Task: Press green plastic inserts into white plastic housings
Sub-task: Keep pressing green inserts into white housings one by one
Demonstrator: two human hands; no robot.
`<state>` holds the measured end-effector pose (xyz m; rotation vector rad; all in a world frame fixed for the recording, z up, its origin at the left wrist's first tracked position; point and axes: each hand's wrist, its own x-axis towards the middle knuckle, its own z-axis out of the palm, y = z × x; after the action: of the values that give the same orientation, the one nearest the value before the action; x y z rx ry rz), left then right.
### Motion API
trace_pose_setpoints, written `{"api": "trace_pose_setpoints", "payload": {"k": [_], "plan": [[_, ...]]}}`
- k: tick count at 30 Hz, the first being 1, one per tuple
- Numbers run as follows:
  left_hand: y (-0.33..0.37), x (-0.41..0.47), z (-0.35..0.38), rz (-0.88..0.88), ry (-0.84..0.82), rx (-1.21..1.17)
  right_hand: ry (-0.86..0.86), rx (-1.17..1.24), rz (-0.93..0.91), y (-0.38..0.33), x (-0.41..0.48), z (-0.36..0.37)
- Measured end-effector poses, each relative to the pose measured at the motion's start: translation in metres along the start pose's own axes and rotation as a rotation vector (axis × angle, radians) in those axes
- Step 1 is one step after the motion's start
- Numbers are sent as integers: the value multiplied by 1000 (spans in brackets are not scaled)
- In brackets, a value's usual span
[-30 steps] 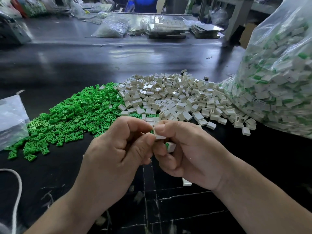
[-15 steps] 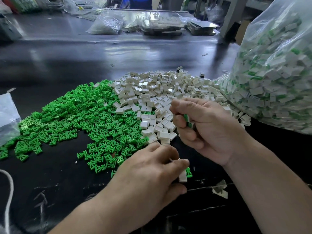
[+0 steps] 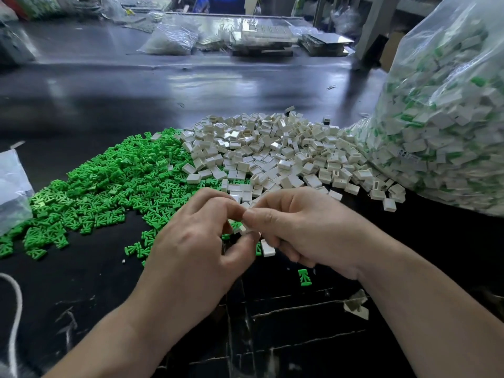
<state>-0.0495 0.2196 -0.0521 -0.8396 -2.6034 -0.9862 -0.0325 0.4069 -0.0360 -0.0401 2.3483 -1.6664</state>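
Counter [image 3: 163, 85], left side: large pile of loose green inserts [image 3: 109, 186], none fitted. Left hand [image 3: 196, 257]: fingers curled, thumb and forefinger pinching a small white housing [image 3: 243, 229] held just above the counter. Right hand [image 3: 308, 230]: fingers clamped on the same housing from the opposite side, fingertips of both hands touching. The piece is mostly hidden, so I cannot tell whether an insert is seated. One stray insert [image 3: 304, 276] lies near the right wrist. Behind the hands: heap of empty white housings [image 3: 272, 156]. Far right: clear bag [image 3: 450, 118] well filled with white-and-green pieces, judged finished. Assessment: much completed, with ample stock of both parts still to assemble
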Motion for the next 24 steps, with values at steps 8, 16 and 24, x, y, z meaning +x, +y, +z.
{"api": "trace_pose_setpoints", "payload": {"k": [8, 16, 24], "plan": [[9, -4, 4, 75, 64, -45, 170, 339, -35, -3, 4, -12], [15, -8, 25, 552, -304, 174, 269, 899, -21, -2, 13, -22], [17, -7, 21, 519, -381, 192, 184, 908, -1, 2, 15, -16]]}}
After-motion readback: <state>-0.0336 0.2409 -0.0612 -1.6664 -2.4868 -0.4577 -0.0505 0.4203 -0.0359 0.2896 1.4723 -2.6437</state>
